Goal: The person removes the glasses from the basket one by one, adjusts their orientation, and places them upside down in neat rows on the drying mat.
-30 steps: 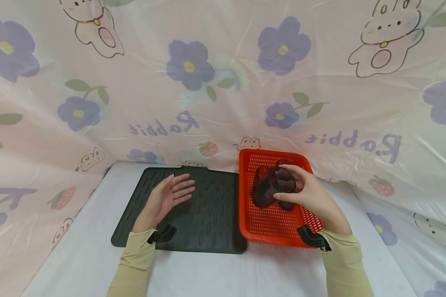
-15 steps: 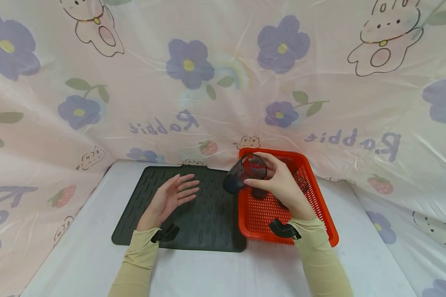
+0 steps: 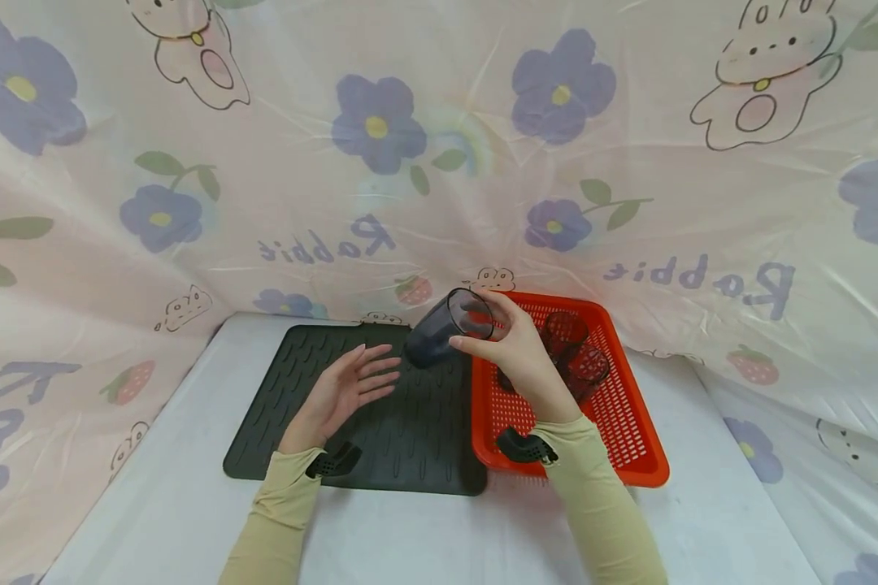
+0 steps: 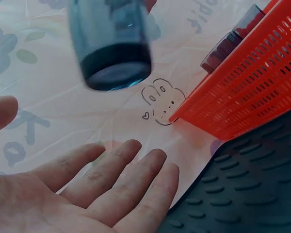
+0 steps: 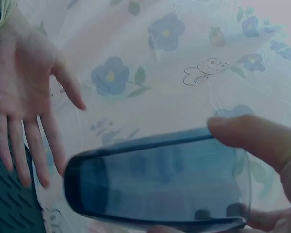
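A dark blue-grey see-through drinking glass [image 3: 435, 331] hangs tilted over the mat's back right part, its rim toward my right hand [image 3: 515, 349]. That hand grips it near the rim between thumb and fingers; the right wrist view shows the glass [image 5: 155, 179] lying almost level. Its thick base points toward my left hand [image 3: 344, 394], which is held palm up over the black ridged mat [image 3: 417, 439] with straight, spread fingers and nothing in it. In the left wrist view the base of the glass [image 4: 114, 63] is above and apart from the left fingers [image 4: 131, 189].
A red perforated plastic basket [image 3: 632, 431] stands to the right of the mat, against its edge. Inside lie several more dark glasses [image 3: 567, 333], partly behind the right hand. A cloth printed with flowers and rabbits [image 3: 439, 211] rises behind the white table surface [image 3: 439, 536].
My right hand has lifted the glass out of the basket and carried it left over the mat. The left hand has shifted slightly right, still palm up.
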`<state>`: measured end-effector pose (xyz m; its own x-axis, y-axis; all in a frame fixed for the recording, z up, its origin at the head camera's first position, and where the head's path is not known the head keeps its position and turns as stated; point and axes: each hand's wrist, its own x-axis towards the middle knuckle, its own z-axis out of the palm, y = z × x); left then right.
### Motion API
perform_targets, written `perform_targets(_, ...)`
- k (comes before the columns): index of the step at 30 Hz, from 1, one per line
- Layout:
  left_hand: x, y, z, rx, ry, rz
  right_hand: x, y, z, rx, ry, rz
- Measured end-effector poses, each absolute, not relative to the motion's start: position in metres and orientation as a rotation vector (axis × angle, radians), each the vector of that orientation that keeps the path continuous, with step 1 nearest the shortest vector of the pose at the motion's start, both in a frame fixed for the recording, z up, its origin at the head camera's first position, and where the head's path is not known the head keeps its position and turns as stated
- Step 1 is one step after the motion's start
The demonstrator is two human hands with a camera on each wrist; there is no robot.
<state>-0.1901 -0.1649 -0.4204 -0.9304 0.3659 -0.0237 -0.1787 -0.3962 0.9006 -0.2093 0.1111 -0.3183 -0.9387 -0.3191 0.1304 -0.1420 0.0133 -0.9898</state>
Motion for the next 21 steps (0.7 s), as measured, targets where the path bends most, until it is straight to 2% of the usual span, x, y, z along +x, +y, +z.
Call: perform_targets(21,-0.190,-0.155,-0.423,0.204,1.314,2.481,-0.208,0.074,-0.339,-0.509,1.793,-2.282)
